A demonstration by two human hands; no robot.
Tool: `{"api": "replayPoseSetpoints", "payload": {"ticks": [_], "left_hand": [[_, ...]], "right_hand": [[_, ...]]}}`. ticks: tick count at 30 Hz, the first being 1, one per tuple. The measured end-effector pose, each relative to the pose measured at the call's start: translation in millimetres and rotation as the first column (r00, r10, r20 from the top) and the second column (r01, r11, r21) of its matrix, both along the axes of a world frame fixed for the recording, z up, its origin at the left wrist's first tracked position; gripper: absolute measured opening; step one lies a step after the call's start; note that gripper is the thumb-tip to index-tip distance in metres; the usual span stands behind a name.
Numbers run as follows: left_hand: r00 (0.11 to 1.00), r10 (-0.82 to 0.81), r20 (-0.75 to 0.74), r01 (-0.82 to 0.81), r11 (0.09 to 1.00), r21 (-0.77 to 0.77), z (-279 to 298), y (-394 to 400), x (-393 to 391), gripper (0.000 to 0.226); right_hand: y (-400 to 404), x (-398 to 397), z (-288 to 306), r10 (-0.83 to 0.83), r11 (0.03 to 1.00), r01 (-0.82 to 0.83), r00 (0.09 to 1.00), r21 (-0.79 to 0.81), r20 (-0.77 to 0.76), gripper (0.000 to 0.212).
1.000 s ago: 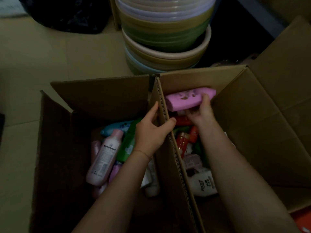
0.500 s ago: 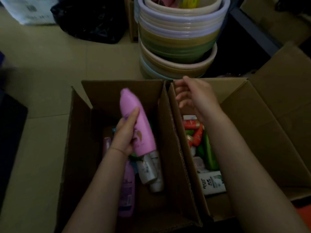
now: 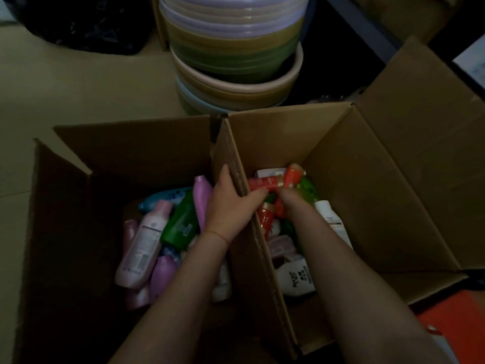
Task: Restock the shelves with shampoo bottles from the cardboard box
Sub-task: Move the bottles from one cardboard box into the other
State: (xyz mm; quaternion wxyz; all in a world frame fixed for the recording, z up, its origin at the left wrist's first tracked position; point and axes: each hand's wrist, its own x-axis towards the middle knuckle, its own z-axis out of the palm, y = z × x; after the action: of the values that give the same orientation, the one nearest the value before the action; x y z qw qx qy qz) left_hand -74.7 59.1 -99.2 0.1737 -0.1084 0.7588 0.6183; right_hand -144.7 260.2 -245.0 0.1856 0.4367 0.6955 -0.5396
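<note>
Fingers (image 3: 258, 197) of left hand (image 3: 227, 206) grip cardboard divider (image 3: 259, 240); basins (image 3: 236, 61) behind.

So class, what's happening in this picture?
A person is reaching into two open cardboard boxes of bottles standing side by side on the floor. The left hand grips the cardboard wall between them, while the right hand digs among the red bottles in the right box. No bottle is lifted out yet.

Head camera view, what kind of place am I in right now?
Probably a shop stockroom or back area. Two open cardboard boxes full of mixed shampoo bottles sit on a tiled floor, beside a tall stack of new plastic basins.
</note>
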Motion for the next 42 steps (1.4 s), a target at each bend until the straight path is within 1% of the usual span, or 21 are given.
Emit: {"api": "replayPoseSetpoints", "payload": {"ticks": [2, 6, 8, 9, 10, 12, 14, 17, 20, 22, 24, 26, 28, 30, 31, 33, 35, 37, 38, 40, 42], "left_hand": [[0.994, 0.061, -0.085, -0.070, 0.992, -0.103, -8.3, 4.9, 4.1, 0.085], [0.986, 0.110, -0.127, -0.127, 0.982, -0.139, -32.8, -2.3, 4.5, 0.085], [0.982, 0.123, -0.146, -0.141, 0.983, -0.120, -38.9, -4.4, 4.7, 0.083], [0.980, 0.135, -0.144, -0.152, 0.982, -0.109, -40.3, -4.5, 3.7, 0.083], [0.980, 0.139, -0.146, -0.155, 0.983, -0.102, -41.0, -4.3, 3.1, 0.084], [0.979, 0.140, -0.151, -0.156, 0.983, -0.099, -37.6, -3.1, 3.3, 0.088], [0.981, 0.128, -0.146, -0.144, 0.984, -0.106, -31.2, -1.2, 4.8, 0.090], [0.984, 0.103, -0.147, -0.118, 0.988, -0.097, -23.2, -1.8, 5.0, 0.086], [0.990, 0.063, -0.125, -0.076, 0.991, -0.106, -12.8, -4.7, 4.9, 0.094], [0.999, 0.014, -0.046, -0.014, 1.000, -0.016, -7.7, -12.3, 4.7, 0.097], [0.990, 0.031, 0.136, -0.059, 0.976, 0.211, -0.6, -27.8, 3.3, 0.072], [0.956, 0.062, 0.285, -0.157, 0.933, 0.323, 8.2, -51.2, 0.9, 0.058], [0.966, 0.068, 0.248, -0.151, 0.930, 0.335, 15.5, -69.7, -3.1, 0.059], [0.990, 0.025, 0.142, -0.082, 0.908, 0.411, 25.6, -80.1, -6.4, 0.063], [0.995, 0.007, 0.103, -0.052, 0.893, 0.447, 30.3, -83.3, -7.5, 0.065], [0.998, 0.034, 0.047, -0.050, 0.912, 0.407, 30.7, -86.6, -4.4, 0.058], [0.992, 0.122, 0.029, -0.125, 0.984, 0.130, 14.8, -91.1, -2.7, 0.053], [0.988, 0.150, 0.045, -0.141, 0.976, -0.166, -4.1, -92.5, 0.9, 0.057], [0.989, 0.131, 0.070, -0.114, 0.970, -0.213, -7.1, -88.7, 2.0, 0.068], [0.992, 0.089, 0.095, -0.077, 0.989, -0.127, -3.4, -72.2, 0.0, 0.090], [0.998, 0.035, 0.047, -0.037, 0.999, 0.038, 10.3, -43.9, -5.4, 0.087]], "right_hand": [[-7.1, 11.7, -4.1, 0.057, 0.998, -0.054, 0.993, -0.026, 0.104, 0.056], [-44.0, 37.7, 8.7, 0.239, 0.967, -0.204, 0.933, -0.152, 0.268, 0.043], [-53.1, 44.6, -6.5, 0.251, 0.965, -0.222, 0.935, -0.141, 0.249, 0.069], [-55.3, 45.1, -16.4, 0.222, 0.972, -0.200, 0.952, -0.124, 0.211, 0.078], [-56.4, 46.0, -17.0, 0.201, 0.977, -0.186, 0.967, -0.107, 0.156, 0.073], [-53.2, 41.0, -6.3, 0.151, 0.988, -0.149, 0.987, -0.038, 0.052, 0.046], [-44.4, 29.4, 17.6, 0.066, 0.998, -0.064, 0.993, 0.018, -0.094, 0.042], [-30.3, 7.4, 73.5, -0.105, 0.994, 0.097, 0.947, -0.040, -0.302, 0.049], [-30.4, -5.6, 141.2, -0.169, 0.982, 0.113, 0.880, -0.151, -0.443, 0.056], [-37.5, -6.7, 182.9, -0.204, 0.972, 0.107, 0.827, -0.208, -0.525, 0.056], [-47.7, -2.6, 214.8, -0.172, 0.979, 0.075, 0.798, -0.189, -0.577, 0.058], [-63.1, 5.5, 233.7, -0.093, 0.984, -0.017, 0.796, -0.176, -0.598, 0.073], [-86.0, 12.8, 240.4, 0.003, 0.983, -0.110, 0.806, -0.145, -0.593, 0.074], [-113.2, 19.5, 242.5, 0.201, 0.968, -0.249, 0.786, -0.002, -0.585, 0.050], [-125.8, 23.2, 243.9, 0.298, 0.947, -0.310, 0.763, 0.080, -0.573, 0.046], [-136.2, 26.7, 239.0, 0.392, 0.917, -0.354, 0.729, 0.182, -0.561, 0.050], [-125.3, 23.6, 230.5, 0.322, 0.947, -0.259, 0.766, 0.191, -0.556, 0.045], [-101.2, 16.2, 216.1, 0.206, 0.975, -0.125, 0.819, 0.185, -0.535, 0.035], [-88.4, 13.2, 206.2, 0.153, 0.983, -0.075, 0.844, 0.169, -0.513, 0.032], [-65.0, 6.9, 178.5, 0.065, 0.989, -0.001, 0.901, 0.147, -0.429, 0.026], [-46.5, 3.6, 148.2, 0.018, 0.987, 0.031, 0.952, 0.155, -0.305, 0.021]]}}
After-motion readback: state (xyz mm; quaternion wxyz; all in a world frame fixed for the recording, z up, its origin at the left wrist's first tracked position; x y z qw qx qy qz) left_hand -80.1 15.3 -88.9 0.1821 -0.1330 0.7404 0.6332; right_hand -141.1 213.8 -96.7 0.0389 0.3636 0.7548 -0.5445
